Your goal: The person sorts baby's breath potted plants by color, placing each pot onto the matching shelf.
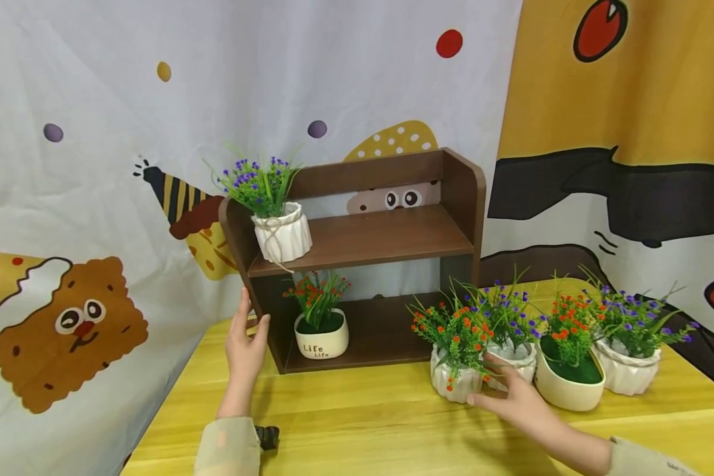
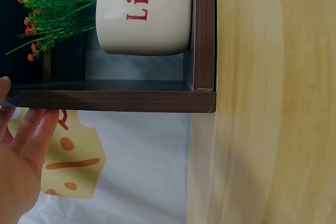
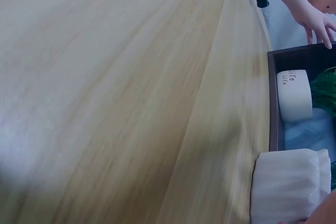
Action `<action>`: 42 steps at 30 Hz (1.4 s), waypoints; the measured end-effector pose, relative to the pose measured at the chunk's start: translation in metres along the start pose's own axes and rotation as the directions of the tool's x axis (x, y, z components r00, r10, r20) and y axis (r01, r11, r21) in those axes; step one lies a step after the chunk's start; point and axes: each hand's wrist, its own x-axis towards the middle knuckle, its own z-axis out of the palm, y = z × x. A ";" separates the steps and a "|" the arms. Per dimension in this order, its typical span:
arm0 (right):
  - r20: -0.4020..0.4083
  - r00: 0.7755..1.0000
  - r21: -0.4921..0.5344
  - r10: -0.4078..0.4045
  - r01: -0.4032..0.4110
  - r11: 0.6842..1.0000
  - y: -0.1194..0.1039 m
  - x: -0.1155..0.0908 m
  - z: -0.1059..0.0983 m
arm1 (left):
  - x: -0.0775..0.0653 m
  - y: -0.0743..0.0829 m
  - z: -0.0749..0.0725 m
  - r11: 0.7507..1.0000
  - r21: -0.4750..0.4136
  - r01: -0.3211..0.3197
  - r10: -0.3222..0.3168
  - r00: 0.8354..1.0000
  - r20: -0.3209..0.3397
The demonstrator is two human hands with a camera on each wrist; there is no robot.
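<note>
The left hand (image 1: 245, 344) rests flat, fingers straight, on the left side of the brown shelf (image 1: 357, 254). The right hand (image 1: 512, 395) curls around a white ribbed pot (image 1: 457, 382) of orange flowers, standing on the yellow surface (image 1: 357, 416) near the shelf.

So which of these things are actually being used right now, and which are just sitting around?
In use:
left hand steadying the shelf
right hand touching the ribbed pot

Sitting around:
three other pots on the table
two potted plants on the shelf
cartoon curtain
</note>
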 end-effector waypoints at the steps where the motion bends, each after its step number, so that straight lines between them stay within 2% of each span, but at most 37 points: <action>1: -0.007 1.000 -0.006 -0.005 0.005 1.000 0.000 0.000 0.001 | 0.000 0.000 0.000 1.000 -0.001 -0.001 0.001 1.000 0.000; 6: -0.020 1.000 -0.051 0.007 -0.008 0.999 -0.002 0.003 0.004 | 0.003 0.001 0.000 1.000 -0.010 -0.003 0.003 1.000 0.008; 14: -0.021 0.997 -0.023 0.079 -0.080 0.997 -0.003 0.011 0.011 | 0.004 0.002 0.000 1.000 -0.019 0.004 -0.003 1.000 0.008; 21: -0.094 0.993 -0.152 0.078 -0.092 0.984 0.001 0.020 0.021 | 0.003 0.001 0.000 1.000 -0.020 0.000 0.000 1.000 0.014; 24: -0.112 0.991 -0.163 0.075 -0.093 0.982 0.004 0.026 0.025 | 0.003 0.001 -0.001 1.000 -0.014 -0.005 0.005 1.000 0.012; 32: -0.124 0.988 -0.312 0.093 -0.128 0.941 0.009 0.035 0.031 | 0.004 0.002 0.001 1.000 -0.030 -0.002 0.002 1.000 0.019; 34: -0.132 0.986 -0.302 0.105 -0.141 0.943 0.012 0.038 0.035 | 0.003 0.003 0.002 1.000 -0.030 0.006 -0.005 1.000 0.022; 40: -0.150 0.977 -0.139 0.151 -0.172 0.975 0.022 0.041 0.041 | 0.001 0.004 0.002 0.999 -0.030 0.027 -0.026 0.999 0.034; 42: -0.138 0.982 -0.095 0.131 -0.145 0.985 0.025 0.043 0.041 | 0.001 0.005 0.002 0.999 -0.034 0.030 -0.029 0.999 0.036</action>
